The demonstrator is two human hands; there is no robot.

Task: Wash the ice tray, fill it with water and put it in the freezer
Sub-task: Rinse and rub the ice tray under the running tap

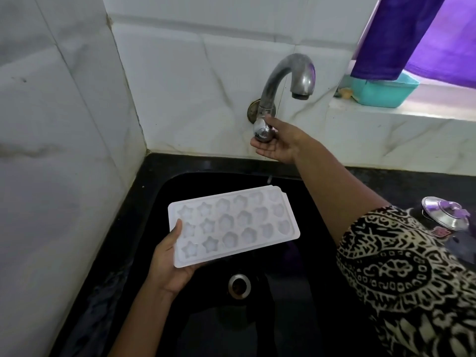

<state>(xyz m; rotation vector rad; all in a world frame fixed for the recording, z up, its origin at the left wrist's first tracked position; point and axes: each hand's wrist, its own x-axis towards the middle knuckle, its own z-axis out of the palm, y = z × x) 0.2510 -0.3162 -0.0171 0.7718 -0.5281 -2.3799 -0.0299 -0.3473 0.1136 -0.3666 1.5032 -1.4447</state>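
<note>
A white ice tray (pixel 233 225) with star and flower shaped cells is held flat over the black sink (pixel 195 318). My left hand (pixel 171 258) grips its near left corner, thumb on top and fingers underneath. My right hand (pixel 277 141) reaches to the wall tap (pixel 288 78) and pinches the round metal tap knob (pixel 262 130) between thumb and fingers. No stream comes from the spout; a single drop hangs in the air just above the tray's far edge.
The sink drain (pixel 239 286) lies below the tray. A teal plastic tub (pixel 383 91) stands on the window ledge at the right, under a purple cloth (pixel 412 37). A steel lid (pixel 445 213) sits on the dark counter at the right. White tiled walls close the left and back.
</note>
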